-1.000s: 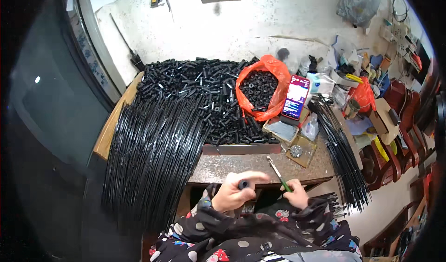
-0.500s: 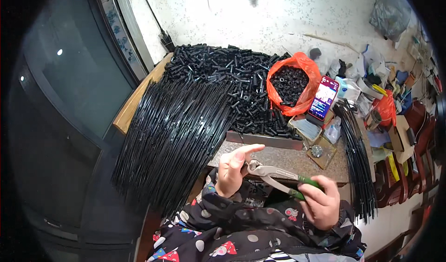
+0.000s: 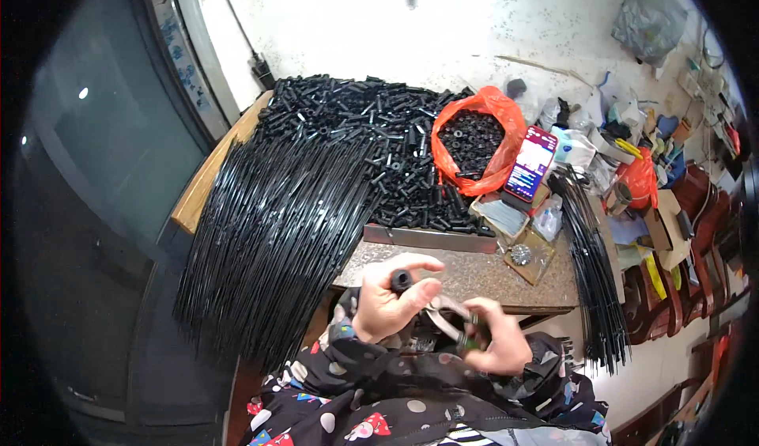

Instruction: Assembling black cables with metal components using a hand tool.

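My left hand (image 3: 379, 310) is closed round a short black tube (image 3: 402, 281), its open end turned up between thumb and fingers. My right hand (image 3: 501, 342) grips a pair of pliers (image 3: 445, 313) with green handles and grey metal jaws. The jaw tips lie behind my left thumb, so whether they touch the tube is hidden. Beyond my hands, a large heap of similar black tubes (image 3: 340, 107) covers the back of the table. Left of them lies a broad bundle of long thin black rods (image 3: 261, 240).
A metal strip (image 3: 427, 239) edges the heap on the speckled tabletop (image 3: 379, 258). An orange-red bag (image 3: 506, 161) holds small black rings. A phone (image 3: 530, 164) stands beside it, near a round metal piece (image 3: 520, 255). More black rods (image 3: 593, 264) hang over the right edge.
The pliers and my right hand have moved left and down, and the jaws are now partly behind my left hand. The black tube's end now shows in my left hand. The view has shifted slightly.
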Action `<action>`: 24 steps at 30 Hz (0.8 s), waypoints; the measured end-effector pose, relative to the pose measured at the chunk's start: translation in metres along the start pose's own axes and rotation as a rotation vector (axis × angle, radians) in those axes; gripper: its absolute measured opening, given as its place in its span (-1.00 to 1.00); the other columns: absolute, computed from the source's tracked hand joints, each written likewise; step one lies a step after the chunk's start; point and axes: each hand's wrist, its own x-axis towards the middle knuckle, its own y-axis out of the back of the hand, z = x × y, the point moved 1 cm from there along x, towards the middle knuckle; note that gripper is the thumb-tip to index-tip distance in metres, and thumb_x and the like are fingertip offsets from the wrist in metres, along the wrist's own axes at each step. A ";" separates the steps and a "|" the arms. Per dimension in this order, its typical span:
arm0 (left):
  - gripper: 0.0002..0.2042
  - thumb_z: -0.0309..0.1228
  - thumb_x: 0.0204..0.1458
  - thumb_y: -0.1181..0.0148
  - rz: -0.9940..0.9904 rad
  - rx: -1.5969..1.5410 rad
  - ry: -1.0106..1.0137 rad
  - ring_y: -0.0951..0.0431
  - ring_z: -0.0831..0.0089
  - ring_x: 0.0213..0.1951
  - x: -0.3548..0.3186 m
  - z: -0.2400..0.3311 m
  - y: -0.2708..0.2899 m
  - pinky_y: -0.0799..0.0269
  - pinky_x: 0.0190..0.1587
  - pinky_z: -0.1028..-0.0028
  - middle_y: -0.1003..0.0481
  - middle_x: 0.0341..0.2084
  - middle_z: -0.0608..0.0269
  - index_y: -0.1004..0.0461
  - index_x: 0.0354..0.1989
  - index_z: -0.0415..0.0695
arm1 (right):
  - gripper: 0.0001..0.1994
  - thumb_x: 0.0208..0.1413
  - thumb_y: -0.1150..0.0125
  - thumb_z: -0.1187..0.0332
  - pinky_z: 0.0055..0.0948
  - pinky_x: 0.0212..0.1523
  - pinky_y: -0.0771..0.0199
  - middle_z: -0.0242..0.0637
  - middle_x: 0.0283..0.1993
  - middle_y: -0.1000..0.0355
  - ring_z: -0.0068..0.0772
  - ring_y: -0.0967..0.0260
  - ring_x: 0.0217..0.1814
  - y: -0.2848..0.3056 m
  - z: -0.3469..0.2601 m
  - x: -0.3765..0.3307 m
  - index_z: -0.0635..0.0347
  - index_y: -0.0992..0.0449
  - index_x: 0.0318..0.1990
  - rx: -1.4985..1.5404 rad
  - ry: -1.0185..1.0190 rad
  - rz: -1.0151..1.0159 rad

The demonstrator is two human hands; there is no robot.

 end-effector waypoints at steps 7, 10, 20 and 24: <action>-0.76 -0.29 -0.16 0.01 0.044 -0.155 -0.017 -0.09 0.79 -0.71 0.006 -0.007 0.005 0.04 -0.68 0.77 -0.23 -0.79 0.50 -0.37 -0.47 -0.26 | -0.86 -0.23 0.02 0.48 -0.52 -0.59 -0.22 -0.27 -0.63 -0.28 -0.43 -0.26 -0.59 0.004 0.011 -0.004 0.31 -0.28 -0.44 0.133 -0.073 -0.300; -0.63 -0.16 -0.25 -0.04 0.005 -0.136 0.030 -0.12 0.76 -0.71 0.010 -0.004 -0.010 0.03 -0.65 0.76 -0.23 -0.80 0.45 -0.37 -0.55 -0.32 | -0.72 -0.26 -0.09 0.35 -0.65 -0.59 -0.23 -0.28 -0.60 -0.27 -0.53 -0.22 -0.62 -0.011 0.031 -0.009 0.31 -0.22 -0.38 1.030 -0.515 -0.920; -0.49 -0.29 -0.70 -0.34 -0.113 -0.083 0.004 -0.09 0.80 -0.72 0.010 -0.013 0.004 0.05 -0.69 0.76 -0.18 -0.81 0.55 -0.35 -0.45 -0.27 | -0.84 -0.27 0.03 0.50 -0.55 -0.61 -0.25 -0.18 -0.65 -0.26 -0.42 -0.24 -0.66 0.021 -0.005 -0.012 0.33 -0.25 -0.44 0.320 -0.234 -0.344; -0.47 -0.27 -0.74 -0.36 -0.170 -0.071 -0.019 -0.08 0.79 -0.72 0.009 -0.011 -0.006 0.06 -0.70 0.75 -0.15 -0.79 0.54 -0.36 -0.47 -0.26 | -0.84 -0.23 0.03 0.50 -0.60 -0.63 -0.24 -0.25 -0.71 -0.25 -0.47 -0.24 -0.69 -0.006 0.049 -0.020 0.37 -0.24 -0.43 1.120 -0.585 -0.903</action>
